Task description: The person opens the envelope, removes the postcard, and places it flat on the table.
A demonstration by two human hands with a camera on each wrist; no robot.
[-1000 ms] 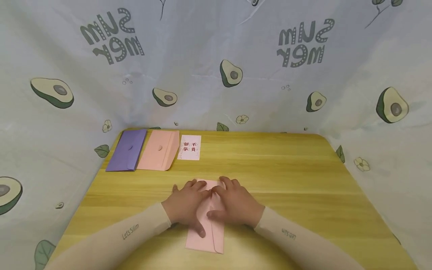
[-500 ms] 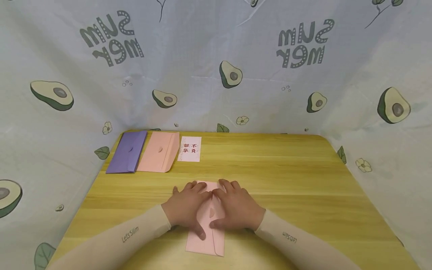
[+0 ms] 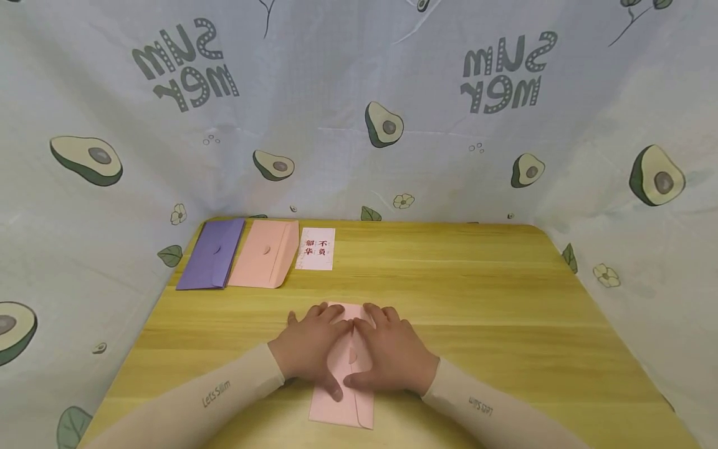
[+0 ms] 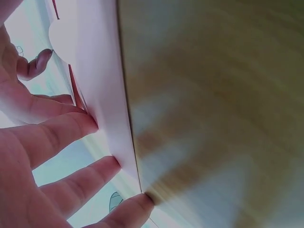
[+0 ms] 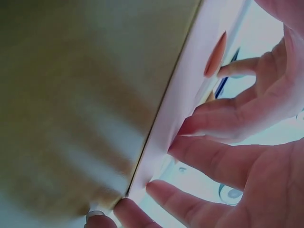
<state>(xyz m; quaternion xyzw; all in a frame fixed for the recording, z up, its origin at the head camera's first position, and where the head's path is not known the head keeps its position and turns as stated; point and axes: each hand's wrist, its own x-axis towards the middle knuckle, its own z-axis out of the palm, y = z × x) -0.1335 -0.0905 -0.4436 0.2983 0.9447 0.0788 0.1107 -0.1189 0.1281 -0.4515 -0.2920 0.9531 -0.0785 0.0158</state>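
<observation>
A pale pink envelope (image 3: pixel 338 408) lies lengthwise at the near middle of the table, with a small half-round tab on its long flap. My left hand (image 3: pixel 310 348) rests on its left side, fingers fairly straight and thumb pointing toward me. On the right side my right hand (image 3: pixel 396 353) presses it, its thumb reaching across the flap. The two index fingertips meet near the envelope's upper middle. Both wrist views show extended fingertips touching the envelope (image 4: pixel 97 71) from above, and neither hand curls round it. The hands hide parts of its edges.
At the back left lie a purple envelope (image 3: pixel 210 255), a peach envelope (image 3: pixel 260 259) and a white card (image 3: pixel 316 259) with red characters. The yellow wooden table (image 3: pixel 477 293) is bordered by an avocado-print cloth (image 3: pixel 325 81) at the back and sides.
My right thumb lifted slightly off the tab and now lies a little lower on the envelope. Both hands otherwise stay at nearly the same place; the view has tilted slightly.
</observation>
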